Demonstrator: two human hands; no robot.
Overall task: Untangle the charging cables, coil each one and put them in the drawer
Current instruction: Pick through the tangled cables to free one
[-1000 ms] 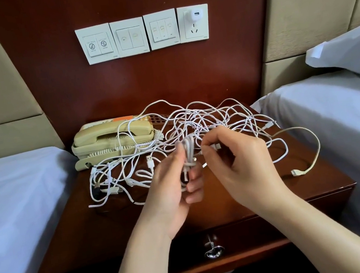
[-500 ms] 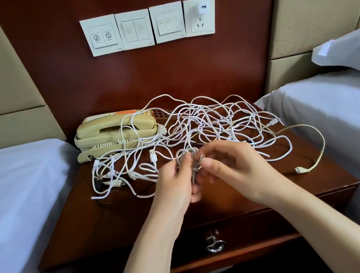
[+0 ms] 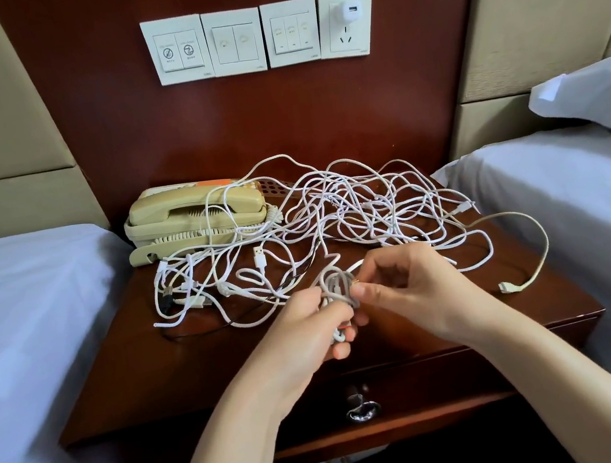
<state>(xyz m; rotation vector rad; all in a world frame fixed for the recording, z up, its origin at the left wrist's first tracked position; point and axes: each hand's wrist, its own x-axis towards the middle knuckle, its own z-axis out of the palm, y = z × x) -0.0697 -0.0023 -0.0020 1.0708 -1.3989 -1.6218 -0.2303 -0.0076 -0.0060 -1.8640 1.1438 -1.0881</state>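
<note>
My left hand (image 3: 311,326): its fingers (image 3: 341,353) are curled round the low part of the small coil (image 3: 338,286) and hold it tight.
My right hand (image 3: 412,286): the thumb and first finger pinch the top of the same coil from the right side.
Where the coil is: between my two hands, over the front middle of the bench (image 3: 148,360). I cannot tell if it touches the wood.
Long way of the coil: it runs from my left fingers up and away from me, toward the cable pile (image 3: 356,211).
Loose bit: a short white cable end (image 3: 357,264) sticks out at the top of the coil, just above my right thumb.
Cable pile: behind the coil and spread wide over the bench. Some loops lie on the telephone (image 3: 193,217).
Still joined?: a strand goes from the top of the coil back into the pile, so I think this cable is not all free yet.
Drawer (image 3: 458,371): right under my hands and nearer to me. It is shut, with its ring handle (image 3: 362,410) hanging in front.
Which hand for what: I think my left should hold the coil. My right only pinches, so it can let go and pull the ring.
</note>
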